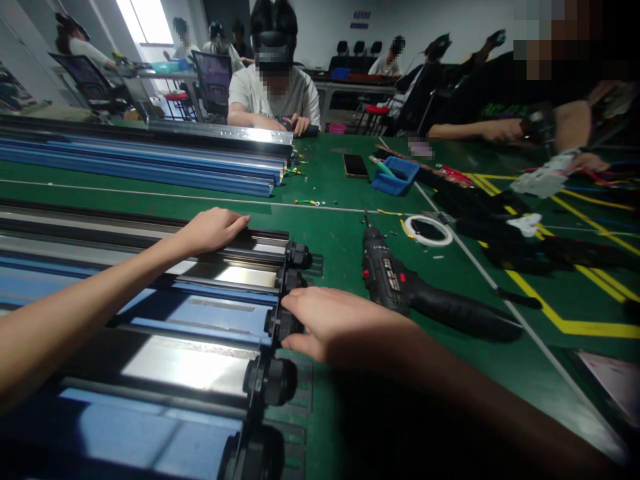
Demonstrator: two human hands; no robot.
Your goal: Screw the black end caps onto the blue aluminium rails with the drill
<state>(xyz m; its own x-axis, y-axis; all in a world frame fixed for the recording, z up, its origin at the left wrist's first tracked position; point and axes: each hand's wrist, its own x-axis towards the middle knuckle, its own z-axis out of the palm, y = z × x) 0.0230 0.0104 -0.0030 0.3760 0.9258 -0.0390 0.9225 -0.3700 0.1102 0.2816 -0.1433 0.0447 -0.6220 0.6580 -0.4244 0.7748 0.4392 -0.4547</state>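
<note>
Long metal profiles (190, 360), some silver and some faced in blue, lie side by side on the left. Each has a black end cap with a round black cable gland (280, 381) sticking out to the right. My left hand (213, 230) is closed over the farthest profile of this near group, close to its end; part of its fingers is hidden behind the hand. At the ends, my right hand (333, 327) pinches a black cable gland (287, 321) between thumb and fingers. A black cordless drill (393, 277) lies just beyond my right hand.
On the green table (340, 220) are a blue tray (395, 177), a phone (355, 166), a white cable coil (427, 230) and wire scraps. More blue profiles (200, 167) lie behind. A person (275, 93) sits opposite; another person's hand (503, 130) works at right.
</note>
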